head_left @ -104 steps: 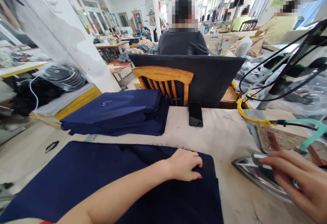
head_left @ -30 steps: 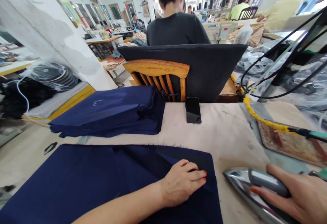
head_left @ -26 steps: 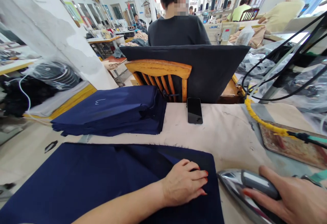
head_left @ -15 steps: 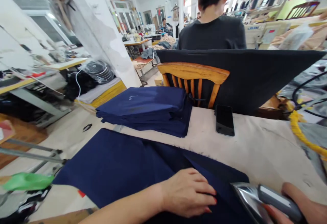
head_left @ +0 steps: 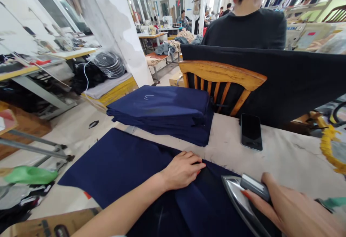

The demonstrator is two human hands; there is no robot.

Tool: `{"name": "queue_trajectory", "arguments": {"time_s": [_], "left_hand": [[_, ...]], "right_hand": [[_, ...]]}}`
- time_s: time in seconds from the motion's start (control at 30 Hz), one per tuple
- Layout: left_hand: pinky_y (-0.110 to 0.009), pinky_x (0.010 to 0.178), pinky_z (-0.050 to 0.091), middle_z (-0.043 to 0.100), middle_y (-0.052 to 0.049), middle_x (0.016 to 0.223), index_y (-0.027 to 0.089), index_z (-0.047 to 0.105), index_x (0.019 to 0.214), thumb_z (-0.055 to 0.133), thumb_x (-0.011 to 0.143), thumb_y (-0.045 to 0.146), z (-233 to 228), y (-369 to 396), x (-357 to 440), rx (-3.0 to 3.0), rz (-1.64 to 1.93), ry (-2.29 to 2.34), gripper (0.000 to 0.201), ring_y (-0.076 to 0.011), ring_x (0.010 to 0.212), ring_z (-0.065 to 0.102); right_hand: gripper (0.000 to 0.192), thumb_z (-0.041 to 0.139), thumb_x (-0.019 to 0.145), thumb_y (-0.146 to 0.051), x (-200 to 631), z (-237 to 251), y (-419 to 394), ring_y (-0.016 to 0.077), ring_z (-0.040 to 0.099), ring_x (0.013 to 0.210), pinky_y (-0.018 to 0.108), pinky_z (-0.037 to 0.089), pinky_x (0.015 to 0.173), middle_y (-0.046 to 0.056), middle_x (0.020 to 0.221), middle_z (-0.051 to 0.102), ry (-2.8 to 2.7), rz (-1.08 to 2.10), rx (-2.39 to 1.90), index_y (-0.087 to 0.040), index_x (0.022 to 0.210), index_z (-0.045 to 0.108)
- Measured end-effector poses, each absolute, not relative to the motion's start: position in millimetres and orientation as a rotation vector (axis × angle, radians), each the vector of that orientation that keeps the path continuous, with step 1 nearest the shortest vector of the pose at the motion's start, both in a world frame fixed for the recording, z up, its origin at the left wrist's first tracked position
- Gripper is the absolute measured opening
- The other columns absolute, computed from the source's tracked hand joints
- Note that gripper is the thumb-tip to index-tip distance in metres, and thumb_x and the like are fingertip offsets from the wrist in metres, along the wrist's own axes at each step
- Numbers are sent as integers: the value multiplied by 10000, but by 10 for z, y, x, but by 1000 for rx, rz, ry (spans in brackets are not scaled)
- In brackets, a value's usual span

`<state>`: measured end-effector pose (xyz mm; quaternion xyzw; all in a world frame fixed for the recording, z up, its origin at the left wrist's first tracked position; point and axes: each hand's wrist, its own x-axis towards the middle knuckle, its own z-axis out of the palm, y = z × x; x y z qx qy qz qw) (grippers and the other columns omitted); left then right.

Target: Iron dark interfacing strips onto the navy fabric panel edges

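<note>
A navy fabric piece (head_left: 119,165) lies flat on the padded ironing table (head_left: 286,161). My left hand (head_left: 181,169) presses on the cloth near its far edge, fingers together and flat. My right hand (head_left: 292,213) grips the handle of a shiny steel iron (head_left: 240,202), whose pointed nose rests on the navy cloth just right of my left hand.
A stack of folded navy pieces (head_left: 164,112) sits at the table's far left. A black phone (head_left: 251,132) lies near the far edge. Behind are a wooden chair (head_left: 221,82), dark draped cloth and a seated person (head_left: 250,24). A yellow-wrapped cord (head_left: 328,150) is at right.
The iron has slid left from the bare table onto the navy cloth. My left hand has shifted left along the fabric. The view has turned to the left.
</note>
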<state>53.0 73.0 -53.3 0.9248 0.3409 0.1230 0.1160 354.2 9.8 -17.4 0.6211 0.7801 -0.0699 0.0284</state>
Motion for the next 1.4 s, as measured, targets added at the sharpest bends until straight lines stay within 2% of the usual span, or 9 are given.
{"name": "queue_trajectory", "arguments": {"time_s": [0.1,0.3,0.47,0.57,0.73,0.97,1.2,1.4], "left_hand": [[-363,877,421,600,-51,1130,220,575,1185,529,889,212,-564,717,519,2664,380,1036,300,-215,1029,511],[-345,875,457,631,-53,1060,195,596,1156,492,925,248,-630,718,446,2452,672,1047,259,-191,975,551],[-309,813,505,623,-88,974,154,621,1068,435,939,206,-688,758,378,2023,1161,1148,232,-169,901,590],[-297,752,513,615,-89,933,146,626,1039,439,931,182,-714,777,369,1903,1258,1176,218,-164,845,593],[-291,749,507,607,-87,928,146,621,1049,442,928,169,-717,771,367,1891,1265,1168,217,-160,839,581],[-272,715,494,598,-74,917,154,615,1061,449,916,161,-731,762,369,1899,1255,1172,221,-153,814,576],[-280,760,489,604,-76,951,155,614,1076,440,924,167,-749,759,367,1957,1170,1159,231,-158,855,575],[-311,866,450,633,-59,990,163,609,1077,404,940,181,-668,750,381,2220,906,1084,247,-171,925,570]], "right_hand": [[290,342,878,-537,3207,55,283,303,639,566,327,301,472,3,553,586,2312,-298,1895,-255,813,371],[336,362,896,-563,2729,208,593,294,637,528,287,157,435,3,509,567,2264,-99,1876,-257,761,334],[358,392,878,-581,2716,165,603,277,616,481,278,143,430,-14,458,526,2266,-35,1886,-258,740,325],[362,367,880,-588,2738,153,585,274,613,484,279,147,434,-17,467,522,2269,-52,1882,-260,739,307],[364,319,889,-603,2749,150,591,285,618,528,294,173,453,-19,505,528,2231,-116,1867,-265,758,284],[338,358,898,-562,2658,257,621,293,643,620,300,232,491,15,595,589,2162,-247,1880,-259,759,302],[374,257,914,-605,2573,134,583,305,633,564,290,164,466,-7,570,560,2447,-216,1653,-259,789,325],[364,296,916,-580,2528,180,622,279,634,559,288,140,459,4,571,581,2424,-226,1683,-247,791,371]]}}
